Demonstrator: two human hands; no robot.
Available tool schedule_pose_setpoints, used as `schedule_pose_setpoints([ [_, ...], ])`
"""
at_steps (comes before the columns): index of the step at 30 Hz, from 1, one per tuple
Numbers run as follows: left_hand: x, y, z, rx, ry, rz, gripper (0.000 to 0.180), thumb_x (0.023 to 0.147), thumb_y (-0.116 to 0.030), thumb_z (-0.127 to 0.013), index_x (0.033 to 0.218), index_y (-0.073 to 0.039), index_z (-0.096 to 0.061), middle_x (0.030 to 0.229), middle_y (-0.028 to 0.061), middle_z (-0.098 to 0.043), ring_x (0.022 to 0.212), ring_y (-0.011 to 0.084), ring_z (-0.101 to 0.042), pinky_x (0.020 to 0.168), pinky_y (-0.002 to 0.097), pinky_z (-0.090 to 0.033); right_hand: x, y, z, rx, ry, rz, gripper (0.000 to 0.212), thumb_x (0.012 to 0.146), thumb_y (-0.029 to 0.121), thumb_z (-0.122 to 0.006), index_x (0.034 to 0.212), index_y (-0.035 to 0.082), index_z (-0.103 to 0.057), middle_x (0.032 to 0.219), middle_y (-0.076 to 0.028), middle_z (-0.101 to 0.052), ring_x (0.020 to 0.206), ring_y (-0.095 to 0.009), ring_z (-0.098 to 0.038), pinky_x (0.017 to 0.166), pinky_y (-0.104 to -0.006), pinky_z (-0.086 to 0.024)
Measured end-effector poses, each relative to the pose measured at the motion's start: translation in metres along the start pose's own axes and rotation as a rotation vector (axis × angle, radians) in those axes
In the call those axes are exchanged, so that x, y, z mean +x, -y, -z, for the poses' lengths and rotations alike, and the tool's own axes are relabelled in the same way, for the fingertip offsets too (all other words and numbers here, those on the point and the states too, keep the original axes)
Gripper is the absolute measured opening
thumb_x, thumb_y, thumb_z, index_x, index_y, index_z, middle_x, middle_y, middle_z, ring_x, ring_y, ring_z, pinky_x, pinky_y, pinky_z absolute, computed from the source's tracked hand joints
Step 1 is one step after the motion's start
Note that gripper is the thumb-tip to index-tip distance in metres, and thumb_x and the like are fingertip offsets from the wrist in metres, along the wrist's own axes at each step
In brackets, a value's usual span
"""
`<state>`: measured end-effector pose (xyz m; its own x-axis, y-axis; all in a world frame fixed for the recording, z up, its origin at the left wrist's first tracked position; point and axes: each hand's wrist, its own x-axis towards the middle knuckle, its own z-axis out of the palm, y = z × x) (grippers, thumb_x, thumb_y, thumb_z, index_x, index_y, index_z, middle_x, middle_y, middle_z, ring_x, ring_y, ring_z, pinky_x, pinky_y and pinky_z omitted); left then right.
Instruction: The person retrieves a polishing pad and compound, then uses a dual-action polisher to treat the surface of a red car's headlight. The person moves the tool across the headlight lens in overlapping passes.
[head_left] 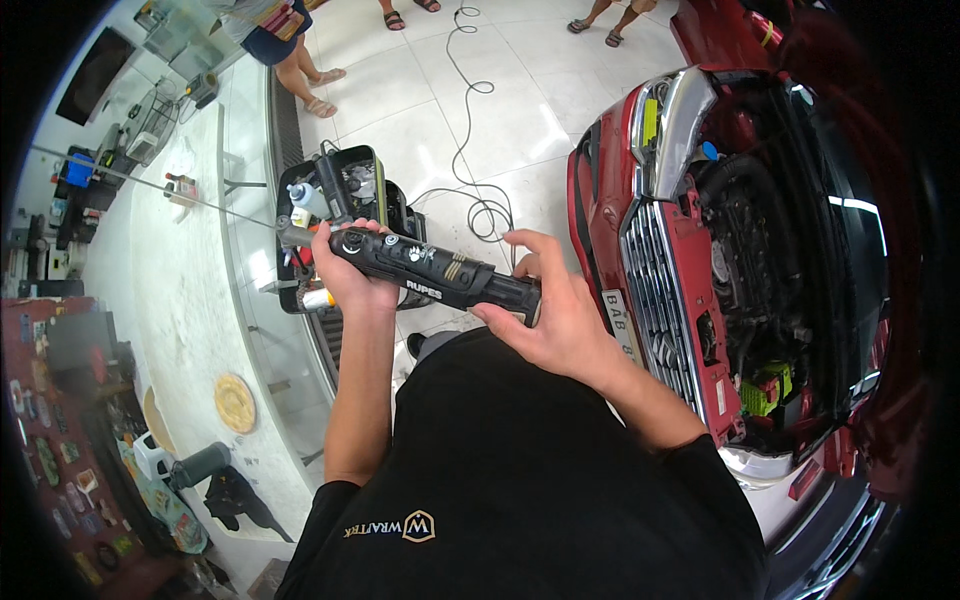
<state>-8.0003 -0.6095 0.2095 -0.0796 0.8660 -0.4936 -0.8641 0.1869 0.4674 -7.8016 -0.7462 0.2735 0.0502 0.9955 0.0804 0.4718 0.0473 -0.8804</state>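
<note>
In front of my chest lies a long black cordless power tool (420, 265), held nearly level and slightly lower at its right end. My left hand (352, 280) is closed around its left part, just beside a grey metal collar. From that end a thin metal rod (150, 184) stretches far to the upper left. At the opposite end, my right hand (555, 310) grips the tool's tail between thumb and fingers, its index finger raised and bent. Below and behind the tool stands an open black bin (376, 190) with bottles in it.
To the left runs a long white counter (185, 300) with a round yellow pad (235, 403) and a dark bottle (200, 467). At the right stands a red car (640, 230) with its engine bay exposed. A coiled black cable (490, 215) crosses the tiled floor; people's legs (292, 80) show beyond.
</note>
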Motion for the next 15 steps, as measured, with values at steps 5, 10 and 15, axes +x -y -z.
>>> schedule_pose_setpoints([
  [5, -0.015, 0.027, -0.023, 0.004, 0.053, 0.023, 0.029, 0.099, -0.031, -0.053, 0.09, -0.004, -0.051, 0.082, 0.0104, -0.06, 0.075, 0.0227, -0.061, 0.071, 0.037, -0.056, 0.0, -0.008, 0.011, -0.062, 0.009, 0.033, 0.101, 0.079, 0.037, -0.086, 0.152, 0.003, -0.026, 0.112, -0.028, -0.059, 0.099, -0.043, -0.065, 0.081, -0.0467, -0.053],
  [10, -0.013, 0.041, -0.033, 0.013, -0.058, -0.032, 0.028, 0.099, -0.032, -0.053, 0.091, -0.006, -0.049, 0.083, 0.0096, -0.06, 0.076, 0.0228, -0.061, 0.072, 0.0375, -0.056, 0.002, -0.034, 0.034, 0.119, 0.009, 0.142, 0.091, 0.086, 0.049, -0.075, 0.149, -0.005, -0.036, 0.135, -0.026, -0.052, 0.121, -0.041, -0.057, 0.103, -0.0455, -0.045],
  [15, -0.004, 0.045, -0.025, 0.001, -0.047, 0.038, 0.028, 0.099, -0.035, -0.053, 0.093, -0.008, -0.048, 0.082, 0.011, -0.059, 0.074, 0.0253, -0.06, 0.072, 0.0417, -0.054, 0.023, -0.058, 0.027, 0.325, -0.389, 0.451, 0.065, 0.102, 0.046, -0.04, 0.129, -0.01, -0.056, 0.12, -0.025, -0.064, 0.109, -0.034, -0.063, 0.097, -0.0416, -0.046],
])
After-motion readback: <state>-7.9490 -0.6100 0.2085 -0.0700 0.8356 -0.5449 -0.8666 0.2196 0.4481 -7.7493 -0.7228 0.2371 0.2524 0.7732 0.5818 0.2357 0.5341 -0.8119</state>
